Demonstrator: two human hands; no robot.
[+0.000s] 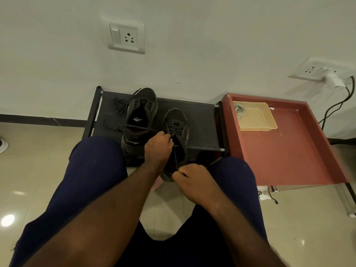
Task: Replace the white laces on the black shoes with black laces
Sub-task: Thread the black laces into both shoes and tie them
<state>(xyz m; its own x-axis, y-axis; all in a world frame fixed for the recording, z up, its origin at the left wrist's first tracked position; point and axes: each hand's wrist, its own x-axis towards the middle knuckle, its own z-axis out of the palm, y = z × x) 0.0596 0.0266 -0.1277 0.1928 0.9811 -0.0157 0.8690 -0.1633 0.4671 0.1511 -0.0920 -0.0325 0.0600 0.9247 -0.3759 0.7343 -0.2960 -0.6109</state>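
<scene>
With left hand [159, 149] pinching the lace [175, 158] at the shoe [178, 117] eyelets and right hand [193, 181] clamped on its end, draw evenly toward 6 o'clock, avoiding twists.

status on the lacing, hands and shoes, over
Left hand grips black lace on right-side shoe. Right hand pinches one end taut. Other shoe looks unlaced, spare lace beside it. Nothing blocking.

Unlaced black shoe [141, 112] stands beside second black shoe [184, 124], threaded with black lace [175, 156].
</scene>
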